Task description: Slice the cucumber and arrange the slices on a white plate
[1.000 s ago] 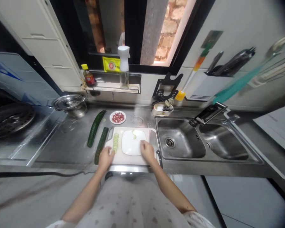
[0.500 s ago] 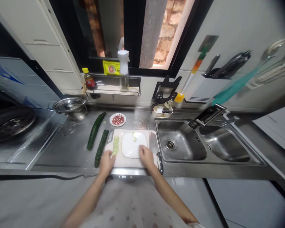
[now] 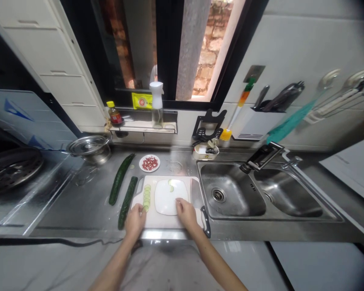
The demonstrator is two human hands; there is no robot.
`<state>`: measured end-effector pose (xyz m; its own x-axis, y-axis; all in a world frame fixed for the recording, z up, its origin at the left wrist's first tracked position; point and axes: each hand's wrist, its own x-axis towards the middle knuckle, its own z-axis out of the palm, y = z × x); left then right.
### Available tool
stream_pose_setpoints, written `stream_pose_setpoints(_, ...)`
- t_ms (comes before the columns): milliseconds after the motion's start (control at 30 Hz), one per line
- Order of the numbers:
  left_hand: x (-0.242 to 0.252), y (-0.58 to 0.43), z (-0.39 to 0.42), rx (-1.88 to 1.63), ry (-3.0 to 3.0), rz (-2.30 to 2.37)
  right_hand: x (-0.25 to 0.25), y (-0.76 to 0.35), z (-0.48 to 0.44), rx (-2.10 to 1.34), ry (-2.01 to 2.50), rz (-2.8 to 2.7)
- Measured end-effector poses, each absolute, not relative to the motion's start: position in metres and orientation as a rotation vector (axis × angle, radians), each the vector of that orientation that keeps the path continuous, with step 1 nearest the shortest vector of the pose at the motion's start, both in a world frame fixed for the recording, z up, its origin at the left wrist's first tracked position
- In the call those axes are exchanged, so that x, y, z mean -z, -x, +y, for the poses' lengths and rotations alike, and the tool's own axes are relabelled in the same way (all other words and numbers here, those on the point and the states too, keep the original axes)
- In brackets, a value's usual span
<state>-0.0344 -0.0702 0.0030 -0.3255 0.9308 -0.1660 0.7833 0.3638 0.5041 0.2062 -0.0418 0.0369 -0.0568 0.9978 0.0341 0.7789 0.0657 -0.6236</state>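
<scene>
On a white cutting board lies a row of overlapping cucumber slices. My left hand is closed in a pinch at the near end of that row, its fingertips on the lowest slice. Right of the row, a white square plate carries a couple of slices at its far side. My right hand is at the plate's right edge, fingers curled together; what they hold, if anything, is hidden. A black-handled knife rests along the board's right side. Two whole-looking cucumbers lie left of the board.
Behind the board is a small plate of chopped red pieces. A lidded steel pot stands at the back left, near the stove. The double sink and its black faucet are on the right. Bottles line a wall shelf.
The camera has tilted up a little, so the counter sits lower in view. Both hands keep nearly the same places at the slices and the plate.
</scene>
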Motion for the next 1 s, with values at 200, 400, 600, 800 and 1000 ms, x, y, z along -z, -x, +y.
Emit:
stream_pose_setpoints(200,-0.028,0.018,-0.062,-0.912,-1.263,1.921,-0.046,-0.201,-0.043,-0.673,1.678,-1.859)
stream_pose_setpoints(400,-0.074,-0.008,-0.029,-1.297,-1.02,1.445,-0.071,-0.185,-0.029,-0.743,1.491,-1.75)
stream_pose_setpoints(600,-0.119,-0.017,-0.013,-1.401,-1.081,1.298,-0.108,-0.178,-0.01,-0.79,1.337,-1.57)
stream_pose_setpoints(800,-0.138,-0.019,-0.013,-1.396,-1.172,1.266,-0.136,-0.177,-0.006,-0.864,1.239,-1.554)
stream_pose_setpoints(1000,-0.146,-0.023,-0.015,-1.332,-1.277,1.252,-0.146,-0.171,-0.005,-0.922,1.166,-1.606)
